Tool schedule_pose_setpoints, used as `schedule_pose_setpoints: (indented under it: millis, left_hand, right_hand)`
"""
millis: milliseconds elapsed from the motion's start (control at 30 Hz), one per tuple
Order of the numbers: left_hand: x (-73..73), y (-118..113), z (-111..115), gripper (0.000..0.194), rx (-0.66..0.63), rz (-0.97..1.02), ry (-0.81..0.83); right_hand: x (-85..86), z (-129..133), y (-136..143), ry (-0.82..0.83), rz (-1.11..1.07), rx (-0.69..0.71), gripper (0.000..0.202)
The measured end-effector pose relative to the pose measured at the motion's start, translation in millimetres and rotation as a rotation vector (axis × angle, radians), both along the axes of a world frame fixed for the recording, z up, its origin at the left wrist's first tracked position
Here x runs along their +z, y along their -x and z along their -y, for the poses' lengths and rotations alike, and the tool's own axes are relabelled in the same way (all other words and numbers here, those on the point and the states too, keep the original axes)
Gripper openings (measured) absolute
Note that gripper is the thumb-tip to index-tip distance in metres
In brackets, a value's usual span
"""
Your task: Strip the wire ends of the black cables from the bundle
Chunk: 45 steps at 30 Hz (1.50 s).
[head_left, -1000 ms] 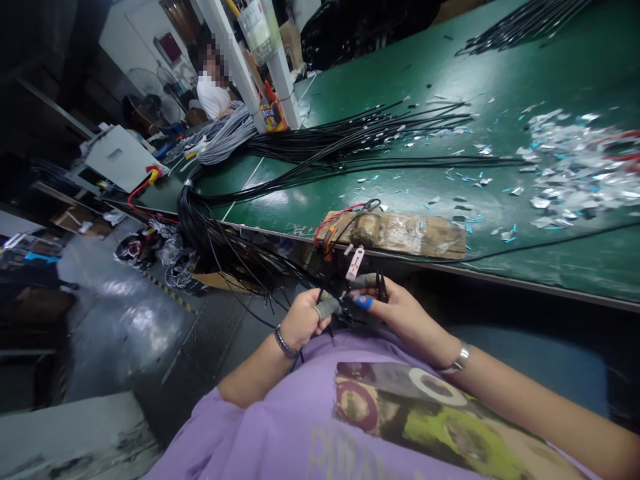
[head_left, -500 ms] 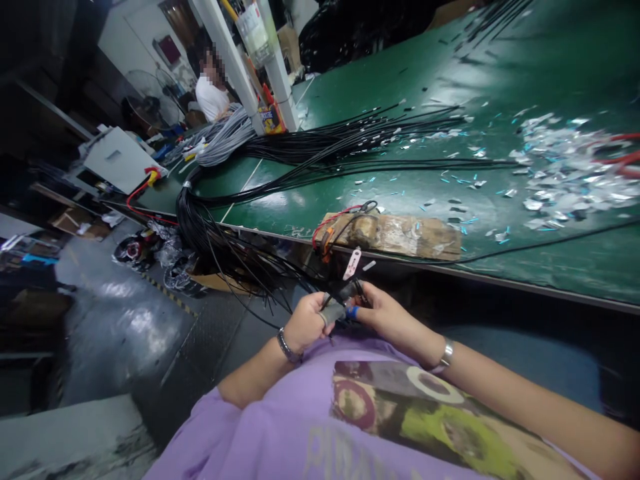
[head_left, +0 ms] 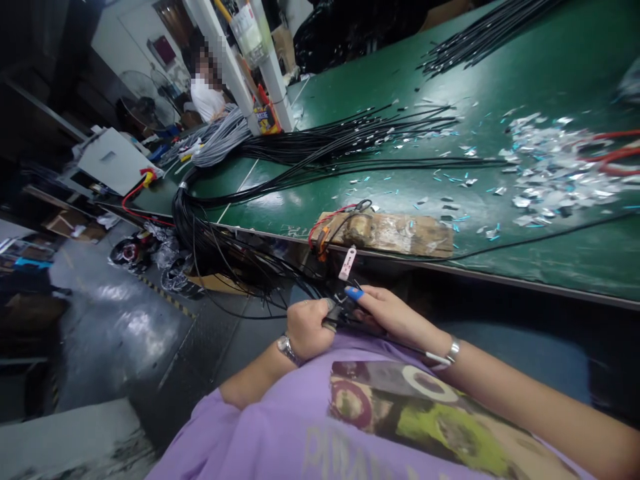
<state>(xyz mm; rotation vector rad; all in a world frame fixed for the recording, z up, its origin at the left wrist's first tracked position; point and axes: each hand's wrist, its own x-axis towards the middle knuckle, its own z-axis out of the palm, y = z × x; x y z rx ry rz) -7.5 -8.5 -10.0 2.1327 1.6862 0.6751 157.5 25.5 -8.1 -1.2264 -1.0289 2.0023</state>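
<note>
My left hand (head_left: 309,328) is closed around black cables (head_left: 334,313) just in front of my shirt. Something grey wraps its thumb and finger. Close beside it, my right hand (head_left: 393,312), with blue tape on the thumb, pinches the same dark strands; its other fingers are partly hidden underneath. A thin dark strand with a white end (head_left: 437,359) runs back below the right wrist. From the table edge the tied black cable bundle (head_left: 187,217) droops toward my hands. A small pink-and-white tag-like piece (head_left: 347,263) stands at the edge just above them.
A wooden block (head_left: 400,233) with red and orange wires lies on the green table's (head_left: 500,260) front edge. Foil scraps (head_left: 560,167) cover its right part. More black cables (head_left: 480,40) lie at the back. A person (head_left: 207,93) sits beyond the white post (head_left: 220,53).
My left hand has rolled over, its back now facing up. The right thumb has stretched forward, and a white-ended strand now shows by the right wrist. The view has shifted slightly.
</note>
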Motion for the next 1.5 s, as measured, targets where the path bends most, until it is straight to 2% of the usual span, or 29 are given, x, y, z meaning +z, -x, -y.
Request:
schedule_pose_setpoints:
  millis: [133, 300, 500, 700, 800, 933, 1100, 1233, 1367, 1500]
  left_hand:
    - [-3.3, 1, 1, 0.008, -0.076, -0.152, -0.102]
    - [-4.8, 2, 1, 0.011, -0.084, -0.230, -0.166]
    - [-4.2, 2, 2, 0.009, -0.074, -0.181, -0.157]
    - [-1.4, 1, 1, 0.006, 0.001, -0.101, -0.043]
    - [-0.2, 2, 1, 0.006, 0.033, -0.026, 0.020]
    - [-0.4, 3, 0, 0.007, 0.069, 0.147, 0.116]
    - [-1.6, 1, -2, 0.005, 0.051, 0.412, 0.251]
    - [3.0, -5, -3, 0.021, 0.082, 0.630, 0.383]
    - [7.2, -7, -5, 0.040, 0.135, 0.665, 0.428]
    - [4.7, -2, -8, 0.047, 0.175, 0.758, 0.499]
  right_hand:
    - [-1.1, 1, 0, -0.024, -0.018, 0.010, 0.046]
    - [-1.1, 2, -1, -0.068, -0.024, 0.043, 0.044]
    - [-4.4, 4, -2, -0.043, -0.079, 0.039, 0.043]
    - [-14.2, 4, 1, -0.015, -0.127, 0.009, 0.043]
    - [-16.1, 3, 3, -0.009, -0.131, -0.001, 0.043]
    - [-9.6, 5, 4, 0.001, -0.146, -0.045, 0.040]
    - [-2.8, 7, 3, -0.057, -0.137, -0.059, 0.033]
    - [-5.6, 8, 4, -0.131, -0.071, -0.041, 0.021]
    - [-6.1, 8, 5, -0.243, -0.022, -0.011, 0.015]
    - [-4.0, 8, 3, -0.347, -0.006, 0.057, 0.016]
